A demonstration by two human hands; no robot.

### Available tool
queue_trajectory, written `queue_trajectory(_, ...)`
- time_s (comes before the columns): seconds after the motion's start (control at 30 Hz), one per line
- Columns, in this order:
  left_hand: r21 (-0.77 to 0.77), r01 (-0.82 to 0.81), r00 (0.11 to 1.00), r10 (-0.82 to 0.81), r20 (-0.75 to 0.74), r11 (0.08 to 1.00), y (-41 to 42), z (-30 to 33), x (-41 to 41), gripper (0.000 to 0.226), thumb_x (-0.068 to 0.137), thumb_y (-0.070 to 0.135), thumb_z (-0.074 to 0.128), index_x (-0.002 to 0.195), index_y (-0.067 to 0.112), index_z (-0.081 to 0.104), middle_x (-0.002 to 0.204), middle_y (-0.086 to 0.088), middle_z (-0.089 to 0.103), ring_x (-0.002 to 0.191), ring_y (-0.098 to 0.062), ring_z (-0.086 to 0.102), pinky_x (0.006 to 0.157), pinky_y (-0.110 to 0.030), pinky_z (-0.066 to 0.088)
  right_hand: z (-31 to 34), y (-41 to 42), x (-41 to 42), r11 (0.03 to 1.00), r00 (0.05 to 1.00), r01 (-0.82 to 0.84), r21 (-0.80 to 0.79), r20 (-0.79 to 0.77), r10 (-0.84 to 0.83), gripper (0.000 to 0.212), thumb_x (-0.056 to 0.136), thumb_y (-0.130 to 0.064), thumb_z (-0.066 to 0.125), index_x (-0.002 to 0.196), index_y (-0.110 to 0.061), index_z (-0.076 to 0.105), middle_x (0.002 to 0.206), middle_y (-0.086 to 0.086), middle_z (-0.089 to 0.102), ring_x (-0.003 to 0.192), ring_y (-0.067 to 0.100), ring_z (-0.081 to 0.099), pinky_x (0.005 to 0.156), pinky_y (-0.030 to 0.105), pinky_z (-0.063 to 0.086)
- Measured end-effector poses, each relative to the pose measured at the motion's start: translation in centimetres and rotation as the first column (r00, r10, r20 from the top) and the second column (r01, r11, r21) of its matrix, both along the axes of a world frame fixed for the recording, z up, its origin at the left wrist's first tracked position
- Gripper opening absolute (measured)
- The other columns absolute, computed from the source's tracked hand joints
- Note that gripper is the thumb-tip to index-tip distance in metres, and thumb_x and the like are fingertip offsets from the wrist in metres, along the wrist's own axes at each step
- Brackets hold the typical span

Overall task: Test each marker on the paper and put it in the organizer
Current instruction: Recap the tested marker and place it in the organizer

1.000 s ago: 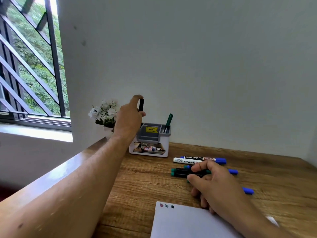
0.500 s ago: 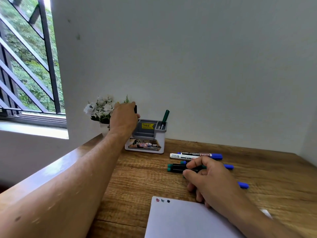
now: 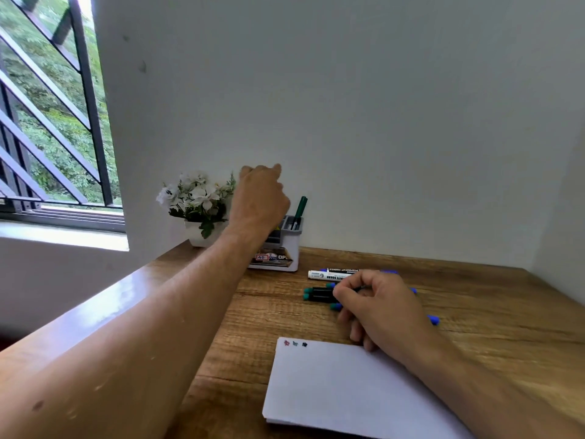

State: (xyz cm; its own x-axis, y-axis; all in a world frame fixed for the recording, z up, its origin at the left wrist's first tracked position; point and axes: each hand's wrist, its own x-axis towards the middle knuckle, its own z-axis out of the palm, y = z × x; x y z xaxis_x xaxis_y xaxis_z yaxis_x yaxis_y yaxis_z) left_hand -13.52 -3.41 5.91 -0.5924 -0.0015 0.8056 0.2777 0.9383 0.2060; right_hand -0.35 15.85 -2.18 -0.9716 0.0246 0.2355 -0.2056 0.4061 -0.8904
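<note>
A: Head view. Where do the markers lie relative to the hands?

B: A cluster of markers lies on the wooden desk, just right of the organizer and beyond the paper. The right hand sits on top of that cluster, covering its middle. A white marker lies at the far edge of the group, just beyond the knuckles. Blue caps poke out on the hand's right side.

A: And that hand's state?

B: Its fingers are curled, thumb and forefinger pinching a black-barrelled marker with a green end among the cluster; the other fingers tuck down toward the desk, near the paper's top edge.

A: The left hand?

B: The left hand is raised above the organizer's left part, fingers curled loosely into a fist. No marker shows in it, but the palm side is turned away, so I cannot tell whether it holds anything.

A: What's in the organizer?

B: A green marker stands upright in its right rear compartment, leaning slightly. The hand and wrist hide the left compartments.

A: Anything else?

B: Three small test marks, red, green and dark, sit at the paper's top-left corner. A pot of white flowers stands left of the organizer, against the wall.
</note>
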Motion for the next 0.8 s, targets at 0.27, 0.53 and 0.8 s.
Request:
queue_trajectory(0.27,0.178,0.255,0.927,-0.293,0.233,0.95,5.0,-2.1,6.4,0.029,0.092,0.013,0.057,0.116,0.021,0.072,0.116,0.002,0.073,0.107,-0.013,0.066,0.098,-0.029,0.048,2.0,2.2,-0.1,0.919,0.97,0.204,0.336,-0.195,-0.144,0.013,0.085,-0.021,0.07,0.072,-0.024,0.071,0.076,-0.004,0.074,0.056,0.006,0.063,0.051,0.019,0.046)
queue_trajectory(0.53,0.123,0.248,0.829,-0.276,0.486,0.961,5.0,-6.2,8.8,0.026,0.094,0.016,0.056,0.111,0.027,0.072,0.108,0.002,0.073,0.087,-0.011,0.063,0.084,-0.027,0.054,2.2,3.6,0.0,0.639,0.98,0.197,0.743,-0.155,-0.122,0.029,0.07,-0.035,0.061,0.094,-0.027,0.076,0.093,-0.004,0.076,0.085,0.019,0.068,0.077,0.031,0.058)
queue_trajectory(0.8,0.168,0.271,0.864,-0.316,0.392,0.948,4.3,-6.3,8.3,0.024,0.092,0.016,0.056,0.102,0.028,0.075,0.102,0.008,0.074,0.091,-0.007,0.064,0.084,-0.027,0.055,1.5,4.1,-0.5,0.592,0.99,0.143,0.793,-0.126,-0.07,0.019,0.08,-0.044,0.072,0.092,-0.029,0.073,0.097,-0.004,0.071,0.09,0.019,0.067,0.079,0.03,0.054)
